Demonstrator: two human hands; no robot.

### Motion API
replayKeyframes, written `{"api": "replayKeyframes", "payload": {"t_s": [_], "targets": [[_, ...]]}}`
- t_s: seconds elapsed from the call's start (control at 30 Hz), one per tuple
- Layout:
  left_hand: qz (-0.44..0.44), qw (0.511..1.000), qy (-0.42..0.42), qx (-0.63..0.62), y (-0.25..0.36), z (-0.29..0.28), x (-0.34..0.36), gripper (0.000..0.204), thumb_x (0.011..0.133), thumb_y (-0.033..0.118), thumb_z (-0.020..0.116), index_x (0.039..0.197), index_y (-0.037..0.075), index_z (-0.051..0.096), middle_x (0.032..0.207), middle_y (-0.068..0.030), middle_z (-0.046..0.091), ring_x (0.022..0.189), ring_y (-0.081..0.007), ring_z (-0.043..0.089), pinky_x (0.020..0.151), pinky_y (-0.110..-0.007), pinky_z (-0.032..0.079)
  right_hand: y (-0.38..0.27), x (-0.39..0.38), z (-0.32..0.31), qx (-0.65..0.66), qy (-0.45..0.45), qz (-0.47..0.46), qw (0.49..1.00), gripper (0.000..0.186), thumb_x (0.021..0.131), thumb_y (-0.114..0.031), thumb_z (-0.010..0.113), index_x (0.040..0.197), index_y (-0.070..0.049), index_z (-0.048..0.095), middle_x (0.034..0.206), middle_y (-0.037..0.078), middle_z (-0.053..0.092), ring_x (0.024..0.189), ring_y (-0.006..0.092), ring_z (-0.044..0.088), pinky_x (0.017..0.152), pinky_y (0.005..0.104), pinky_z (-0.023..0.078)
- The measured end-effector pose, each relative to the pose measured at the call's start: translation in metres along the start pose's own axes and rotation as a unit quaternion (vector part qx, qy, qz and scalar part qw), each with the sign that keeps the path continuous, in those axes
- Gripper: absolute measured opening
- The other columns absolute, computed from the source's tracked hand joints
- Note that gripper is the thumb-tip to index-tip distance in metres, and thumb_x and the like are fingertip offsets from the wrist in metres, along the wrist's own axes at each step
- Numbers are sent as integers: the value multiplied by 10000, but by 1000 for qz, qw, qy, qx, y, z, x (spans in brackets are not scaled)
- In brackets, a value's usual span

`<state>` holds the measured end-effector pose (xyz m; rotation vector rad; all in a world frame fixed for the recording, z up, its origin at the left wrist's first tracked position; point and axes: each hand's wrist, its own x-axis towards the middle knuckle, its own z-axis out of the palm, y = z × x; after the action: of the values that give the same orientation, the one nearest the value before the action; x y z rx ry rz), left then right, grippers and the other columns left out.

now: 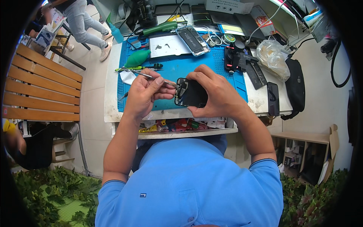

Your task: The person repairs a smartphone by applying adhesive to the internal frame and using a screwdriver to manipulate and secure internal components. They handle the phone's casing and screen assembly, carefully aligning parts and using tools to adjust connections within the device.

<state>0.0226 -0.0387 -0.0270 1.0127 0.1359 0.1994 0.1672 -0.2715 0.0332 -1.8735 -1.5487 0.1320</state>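
My right hand [217, 89] grips a black phone screen [194, 94] by its edges, thumb below and fingers above. The back of the screen faces up, with small parts and a flex cable along its left end. In my left hand [145, 92] a thin silver metal tool [143, 74] is pinched between thumb and fingers. Its tip reaches the left end of the screen; whether it touches I cannot tell. Both hands are held over the blue work mat [166, 75]. Beyond them an opened phone body [193, 39], its battery and inner parts showing, lies partly on a white sheet [166, 47].
A green air blower [138, 58] and screwdrivers [151, 67] lie left on the mat. To the right are a black clamp fixture [235, 56], a plastic bag [273, 58] and a dark phone [273, 98]. An open drawer [181, 132] of packets is below. Other people stand and sit at left.
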Motion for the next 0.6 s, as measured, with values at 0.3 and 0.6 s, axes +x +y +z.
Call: {"api": "replayKeyframes", "payload": {"t_s": [0.3, 0.6], "targets": [[21, 998, 40, -32, -3, -7, 1, 200, 1174, 239, 524, 1237, 57, 580, 1151, -242, 780, 1030, -319, 811, 886, -410, 695, 4, -2, 12, -3, 28, 14, 1000, 701, 691, -246, 921, 1279, -8, 624, 1184, 175, 607, 1023, 415, 707, 891, 489, 590], [57, 936, 73, 339, 6, 22, -15, 299, 1108, 232, 653, 1236, -16, 763, 753, 74, 405, 685, -50, 387, 671, -253, 414, 3, -2, 20, -22, 66, 35, 997, 683, 694, -205, 906, 1274, 22, 624, 1165, 190, 603, 1023, 399, 694, 882, 476, 593]]}}
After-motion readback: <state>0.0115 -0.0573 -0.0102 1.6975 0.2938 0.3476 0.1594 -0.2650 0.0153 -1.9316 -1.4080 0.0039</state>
